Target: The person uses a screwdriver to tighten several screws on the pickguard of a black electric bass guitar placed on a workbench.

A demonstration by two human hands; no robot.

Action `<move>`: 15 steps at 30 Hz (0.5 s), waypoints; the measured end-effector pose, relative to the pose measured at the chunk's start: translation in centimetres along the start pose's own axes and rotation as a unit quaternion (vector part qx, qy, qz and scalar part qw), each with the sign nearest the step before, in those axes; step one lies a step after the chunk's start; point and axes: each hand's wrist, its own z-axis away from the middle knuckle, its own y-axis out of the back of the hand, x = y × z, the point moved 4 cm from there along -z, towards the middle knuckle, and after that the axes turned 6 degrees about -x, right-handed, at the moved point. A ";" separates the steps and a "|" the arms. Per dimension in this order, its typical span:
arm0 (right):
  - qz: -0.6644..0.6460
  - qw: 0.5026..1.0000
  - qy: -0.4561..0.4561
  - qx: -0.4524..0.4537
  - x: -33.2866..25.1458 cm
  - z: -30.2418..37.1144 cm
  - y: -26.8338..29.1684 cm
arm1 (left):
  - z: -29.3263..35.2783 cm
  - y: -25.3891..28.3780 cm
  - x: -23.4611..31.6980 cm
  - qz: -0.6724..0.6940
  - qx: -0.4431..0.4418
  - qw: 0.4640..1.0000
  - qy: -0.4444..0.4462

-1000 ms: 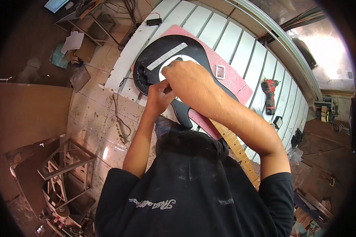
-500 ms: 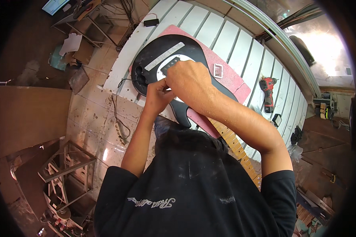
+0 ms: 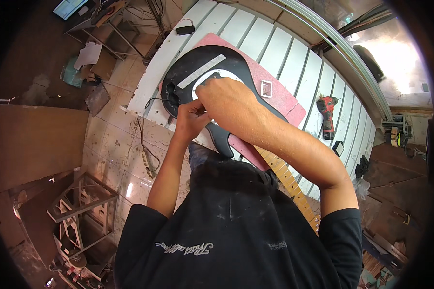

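A black electric guitar lies on a pink mat, its fretted neck running toward me at lower right. My right hand is curled over the white pickguard, back of the hand up; its fingertips are hidden. Pressed close beside it, my left hand has thumb and fingers pinched together at the body's near edge. Whatever either hand grips is too small or covered. Farther up the body rests a pale metal ruler. Round dark cavities show at the body's left, with a black cable coming out.
The pink mat covers part of a white slatted table. On it lies a small white frame. A red cordless drill lies to the right, a black box at the far edge. Metal stands are at lower left.
My right hand has turned slightly, covering more of the dark metal part on the pickguard. The left hand stays pinched beside it. The whole view has shifted a little.
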 end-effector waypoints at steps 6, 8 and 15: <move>0.002 0.990 -0.091 -0.104 -0.5 -0.5 -0.2 | 0.4 0.6 -1.0 -0.072 0.016 0.996 -0.046; 0.012 0.998 -0.049 -0.049 -0.6 -0.7 -0.2 | 0.2 0.3 0.0 -0.072 0.008 0.997 -0.040; -0.002 0.991 -0.081 -0.105 -1.2 -0.5 0.0 | 0.8 0.5 -0.3 -0.010 0.021 0.999 -0.045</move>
